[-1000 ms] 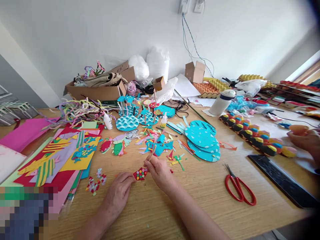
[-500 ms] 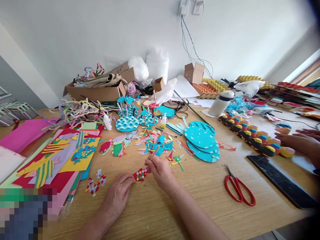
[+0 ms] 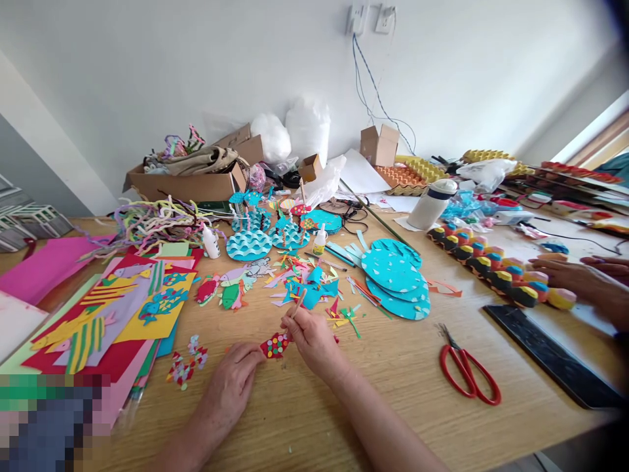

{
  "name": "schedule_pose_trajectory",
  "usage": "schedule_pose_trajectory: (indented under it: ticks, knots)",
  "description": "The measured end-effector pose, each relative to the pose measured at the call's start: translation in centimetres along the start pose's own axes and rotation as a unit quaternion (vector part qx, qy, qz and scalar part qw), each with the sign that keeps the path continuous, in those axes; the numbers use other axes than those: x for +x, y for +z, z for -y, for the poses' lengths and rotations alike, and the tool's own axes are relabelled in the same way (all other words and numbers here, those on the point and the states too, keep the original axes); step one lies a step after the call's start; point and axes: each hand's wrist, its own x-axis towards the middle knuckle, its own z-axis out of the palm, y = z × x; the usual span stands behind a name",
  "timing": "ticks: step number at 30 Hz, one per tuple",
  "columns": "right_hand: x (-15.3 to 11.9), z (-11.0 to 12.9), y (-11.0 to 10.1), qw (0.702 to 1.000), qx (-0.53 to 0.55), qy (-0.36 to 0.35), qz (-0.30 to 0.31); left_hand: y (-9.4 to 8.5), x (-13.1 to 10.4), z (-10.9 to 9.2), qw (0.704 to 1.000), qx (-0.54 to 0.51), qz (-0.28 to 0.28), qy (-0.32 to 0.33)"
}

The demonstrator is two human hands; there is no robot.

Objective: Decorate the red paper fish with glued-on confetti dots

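Observation:
Between my hands is a small red paper fish covered in coloured dots. Its left end is pinched by the fingers of my left hand. A thin wooden stick points up from the closed fingers of my right hand, which rests at the fish's right end. Left of my left hand lies a small heap of coloured paper dots. Beyond my hands are paper scraps and several finished-looking paper fish. What the stick's lower tip touches is hidden.
Red-handled scissors and a black tray-like slab lie to the right. Blue paper discs, a glue bottle and a white bottle stand or lie beyond. Another person's hands are at the painted egg-carton row.
My right hand and the stick have shifted slightly left and down. The other person's hand has moved a little left. The whole view has shifted slightly.

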Motion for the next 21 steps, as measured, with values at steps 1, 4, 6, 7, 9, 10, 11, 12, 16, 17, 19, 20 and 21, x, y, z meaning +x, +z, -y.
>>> schedule_pose_trajectory:
  ticks: [1, 4, 6, 7, 9, 10, 11, 12, 16, 17, 19, 20, 21]
  knots:
    - [-0.01, 0.0, 0.01, 1.0, 0.003, -0.004, -0.006, -0.03, 0.02, -0.04, 1.0, 0.0, 0.002, -0.002]
    - [-0.02, -0.05, 0.03, 1.0, 0.005, -0.009, -0.008, -0.03, 0.0, -0.05, 1.0, 0.001, 0.012, -0.013]
    - [-0.01, -0.12, 0.01, 1.0, 0.004, -0.007, -0.005, 0.05, -0.06, 0.05, 1.0, 0.004, 0.013, -0.017]
    - [0.0, -0.17, -0.02, 1.0, 0.006, -0.005, -0.01, 0.1, -0.09, 0.12, 1.0, 0.004, 0.011, -0.017]
    - [0.02, -0.25, -0.06, 1.0, 0.009, -0.001, -0.023, 0.2, -0.15, 0.27, 1.0, 0.003, 0.006, -0.013]
    - [0.03, -0.29, -0.07, 1.0, 0.006, 0.001, -0.024, 0.24, -0.17, 0.33, 1.0, 0.002, 0.003, -0.01]
    - [0.04, -0.31, -0.08, 1.0, 0.001, 0.004, -0.02, 0.26, -0.18, 0.36, 1.0, 0.001, 0.001, -0.007]
    - [0.06, -0.33, -0.08, 1.0, -0.005, 0.006, -0.014, 0.27, -0.18, 0.38, 1.0, 0.0, 0.001, -0.004]
    - [0.05, -0.26, -0.16, 1.0, -0.01, -0.001, -0.023, 0.19, -0.12, 0.29, 1.0, 0.005, 0.003, -0.006]
    - [0.04, -0.23, -0.2, 1.0, -0.011, -0.005, -0.029, 0.16, -0.11, 0.26, 1.0, 0.005, 0.004, -0.006]
    - [0.0, -0.2, -0.27, 1.0, -0.011, -0.008, -0.024, 0.13, -0.09, 0.23, 1.0, 0.004, 0.007, -0.006]
    - [-0.02, -0.19, -0.29, 1.0, -0.01, -0.006, -0.02, 0.13, -0.09, 0.23, 1.0, 0.002, 0.009, -0.005]
    - [-0.03, -0.2, -0.29, 1.0, -0.006, -0.003, -0.018, 0.13, -0.09, 0.23, 1.0, 0.002, 0.009, -0.005]
